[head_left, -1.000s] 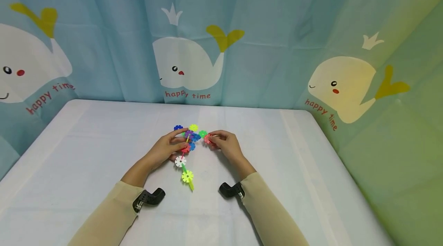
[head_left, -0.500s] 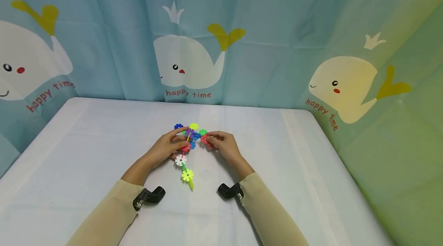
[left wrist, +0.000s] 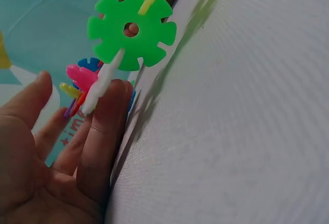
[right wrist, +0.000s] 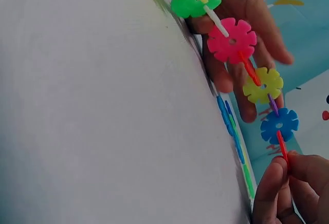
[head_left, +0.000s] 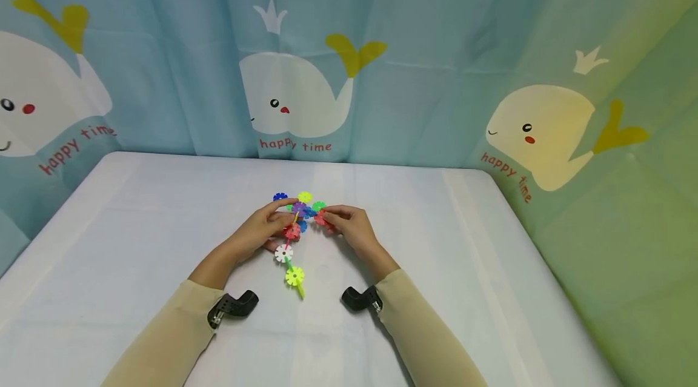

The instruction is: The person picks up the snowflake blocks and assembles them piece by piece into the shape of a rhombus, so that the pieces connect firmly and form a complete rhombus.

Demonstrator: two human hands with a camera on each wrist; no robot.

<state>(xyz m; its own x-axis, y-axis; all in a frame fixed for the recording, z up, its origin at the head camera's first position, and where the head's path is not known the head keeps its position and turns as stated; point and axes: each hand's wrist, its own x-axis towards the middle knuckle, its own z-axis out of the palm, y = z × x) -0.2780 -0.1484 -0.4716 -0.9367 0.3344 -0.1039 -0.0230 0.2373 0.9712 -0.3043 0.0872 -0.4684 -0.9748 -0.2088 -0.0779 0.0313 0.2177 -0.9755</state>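
Note:
A chain of colourful notched plastic discs, slotted into one another, runs between the hands. My right hand (head_left: 355,228) pinches a red disc (right wrist: 282,144), seen edge-on, between thumb and fingertips; it meets a blue disc (right wrist: 279,126). My left hand (head_left: 258,231) lies around the chain's left side, its fingers loosely bent and its thumb apart from them in the left wrist view. Close to those fingers are a pink disc (right wrist: 232,41) and a white disc (head_left: 283,253). Toward the person trail a green disc (left wrist: 131,29) and a yellow disc (head_left: 295,276).
More joined discs lie beyond the left fingers, among them a dark blue disc (head_left: 280,196), a yellow-green disc (head_left: 305,197) and a green disc (head_left: 319,207). The white-covered table (head_left: 436,290) ends at a whale-print curtain (head_left: 436,72) behind and along the right.
My right hand has drawn slightly left with the red disc, nearer the blue one. The left thumb has lifted, showing more of the pinkish-red disc under it.

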